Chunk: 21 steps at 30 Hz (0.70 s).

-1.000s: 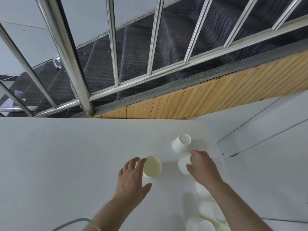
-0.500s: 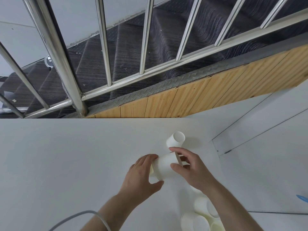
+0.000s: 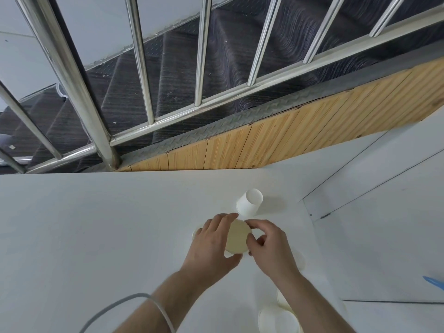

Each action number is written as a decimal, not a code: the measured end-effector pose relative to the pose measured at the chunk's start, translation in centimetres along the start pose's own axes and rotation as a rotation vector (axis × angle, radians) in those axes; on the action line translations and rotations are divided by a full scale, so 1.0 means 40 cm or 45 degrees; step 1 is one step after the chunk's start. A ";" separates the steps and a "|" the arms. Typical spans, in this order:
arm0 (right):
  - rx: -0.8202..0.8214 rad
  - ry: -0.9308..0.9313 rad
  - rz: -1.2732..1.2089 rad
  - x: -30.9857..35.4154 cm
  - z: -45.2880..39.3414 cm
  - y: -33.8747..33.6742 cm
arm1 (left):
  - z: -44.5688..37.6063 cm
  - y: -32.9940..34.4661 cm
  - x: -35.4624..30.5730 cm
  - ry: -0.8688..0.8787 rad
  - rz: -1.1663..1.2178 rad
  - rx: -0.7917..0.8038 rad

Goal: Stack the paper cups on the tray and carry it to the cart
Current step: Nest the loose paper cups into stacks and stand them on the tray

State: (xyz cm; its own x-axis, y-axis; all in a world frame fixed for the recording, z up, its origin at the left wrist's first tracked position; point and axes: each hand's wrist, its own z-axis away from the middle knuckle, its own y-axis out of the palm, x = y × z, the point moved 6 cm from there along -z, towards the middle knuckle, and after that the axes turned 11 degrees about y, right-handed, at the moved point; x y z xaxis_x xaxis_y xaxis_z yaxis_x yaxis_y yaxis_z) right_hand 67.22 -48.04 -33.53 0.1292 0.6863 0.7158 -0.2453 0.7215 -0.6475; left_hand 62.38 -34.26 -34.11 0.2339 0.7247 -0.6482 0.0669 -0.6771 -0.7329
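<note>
A: Nearest, what is carried on the white desk (image 3: 72,236)?

B: At the bottom edge a cluster of paper cups (image 3: 278,320) is seen, cut off by the frame and partly covered by the right forearm, so no count can be given. A grey cable (image 3: 115,308) is looped over the left forearm.

A: And the hands?

B: One paper cup (image 3: 236,236) is held upright between them, its cream inside open to the camera. The left hand (image 3: 211,243) is wrapped round its left side, fingers (image 3: 221,218) curled over the rim. The right hand (image 3: 269,248) is clamped on the right side, thumb and forefinger pinched at the rim. A second rim (image 3: 195,234) shows just behind the left hand; whether it is a nested cup cannot be told.

A: Farther off?

B: A single cup (image 3: 248,204) lies tipped on the desk just beyond the fingertips, apart from the held one. A blue sliver (image 3: 432,282) is cut off at the right edge and cannot be identified. Pale panels (image 3: 384,212) adjoin the desk on the right. Behind, wooden boarding (image 3: 288,140), a steel railing (image 3: 144,68) and dark carpeted stairs (image 3: 228,56) are seen.
</note>
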 end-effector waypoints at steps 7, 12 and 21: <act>-0.112 0.196 0.158 -0.095 -0.066 -0.008 | 0.022 0.029 0.075 -0.231 -0.320 0.253; 0.061 0.262 0.332 -0.127 -0.079 0.046 | 0.043 0.050 0.119 -0.319 -0.304 0.348; 0.252 -0.014 0.662 -0.073 -0.042 0.072 | 0.058 0.036 0.119 -0.344 -0.196 0.190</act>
State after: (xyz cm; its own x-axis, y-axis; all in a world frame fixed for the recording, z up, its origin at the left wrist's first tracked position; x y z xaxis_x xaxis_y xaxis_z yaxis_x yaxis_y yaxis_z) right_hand 67.74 -47.81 -37.91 -0.0669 0.9457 0.3181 -0.4500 0.2559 -0.8556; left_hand 61.32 -31.48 -38.73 -0.0345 0.8382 -0.5442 -0.0658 -0.5453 -0.8357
